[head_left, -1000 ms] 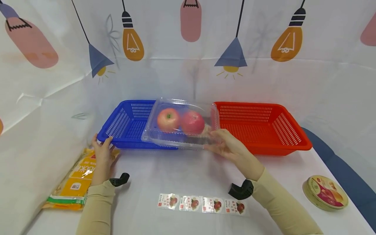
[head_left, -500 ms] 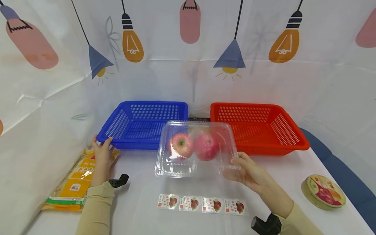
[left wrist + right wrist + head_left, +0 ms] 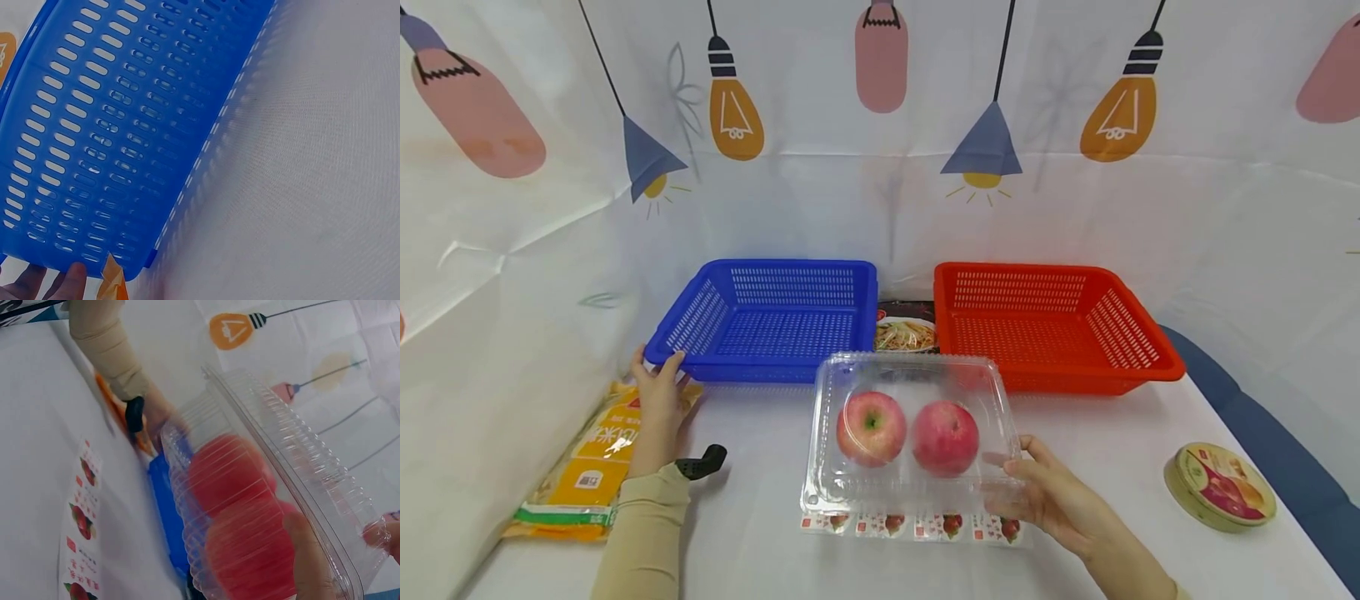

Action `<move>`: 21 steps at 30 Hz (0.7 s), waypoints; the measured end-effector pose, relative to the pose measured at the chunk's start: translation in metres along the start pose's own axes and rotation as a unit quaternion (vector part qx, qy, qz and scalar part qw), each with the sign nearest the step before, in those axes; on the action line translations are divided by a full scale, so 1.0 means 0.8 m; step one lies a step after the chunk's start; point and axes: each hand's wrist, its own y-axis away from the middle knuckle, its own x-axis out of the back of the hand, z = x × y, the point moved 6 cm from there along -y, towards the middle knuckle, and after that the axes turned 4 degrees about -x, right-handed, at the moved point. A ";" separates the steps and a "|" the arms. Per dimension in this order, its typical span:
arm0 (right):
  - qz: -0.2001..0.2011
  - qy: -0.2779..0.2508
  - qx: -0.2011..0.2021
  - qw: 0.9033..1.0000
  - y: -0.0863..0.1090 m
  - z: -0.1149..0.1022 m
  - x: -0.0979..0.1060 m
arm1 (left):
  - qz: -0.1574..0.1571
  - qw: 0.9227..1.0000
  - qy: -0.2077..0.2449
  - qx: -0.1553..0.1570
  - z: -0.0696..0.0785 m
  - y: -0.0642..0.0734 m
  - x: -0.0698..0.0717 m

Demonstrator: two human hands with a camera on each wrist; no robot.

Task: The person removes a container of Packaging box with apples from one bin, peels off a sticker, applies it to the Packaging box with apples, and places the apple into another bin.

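My right hand (image 3: 1052, 500) grips the right end of a clear plastic clamshell box (image 3: 891, 367) in the head view. Two red apples, a left one (image 3: 871, 428) and a right one (image 3: 945, 437), sit inside it. The box hangs over the near part of the table, overlapping a row of apple stickers (image 3: 893, 525). In the right wrist view, my thumb (image 3: 306, 556) presses on the box's side. My left hand (image 3: 658, 400) holds the front left corner of the blue basket (image 3: 760, 369); in the left wrist view its fingertips (image 3: 74, 278) are at the basket's end.
A red basket (image 3: 1060, 381) stands at the back right. Between the baskets lies a dark packet with a noodle picture (image 3: 906, 333). A yellow food bag (image 3: 587, 467) lies beside my left forearm, and a round tin (image 3: 1221, 487) stands near the table's right edge.
My right hand has brought the box with the apples from in front of the baskets toward me and slightly right. The noodle packet has come into view. My left hand stays at the blue basket.
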 end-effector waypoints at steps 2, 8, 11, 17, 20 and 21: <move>-0.001 -0.007 -0.004 1.000 0.002 0.007 0.001 | -0.001 1.000 -0.001 0.004 -0.001 0.000 0.001; 0.007 -0.028 -0.005 1.000 -0.002 0.018 0.009 | 0.001 1.000 -0.009 0.013 -0.003 0.000 0.005; 0.026 -0.022 -0.008 0.999 -0.008 0.021 0.016 | 0.004 1.000 -0.021 0.002 -0.003 -0.001 0.007; 0.035 -0.011 0.002 0.999 -0.019 0.024 0.023 | 0.007 1.000 -0.029 -0.008 -0.003 -0.002 0.006; 0.028 -0.020 0.006 0.999 -0.021 0.025 0.021 | 0.002 1.000 -0.027 0.000 -0.003 -0.002 0.004; 0.032 -0.022 0.005 0.999 -0.022 0.025 0.021 | 0.000 1.000 -0.020 0.001 -0.003 -0.002 0.003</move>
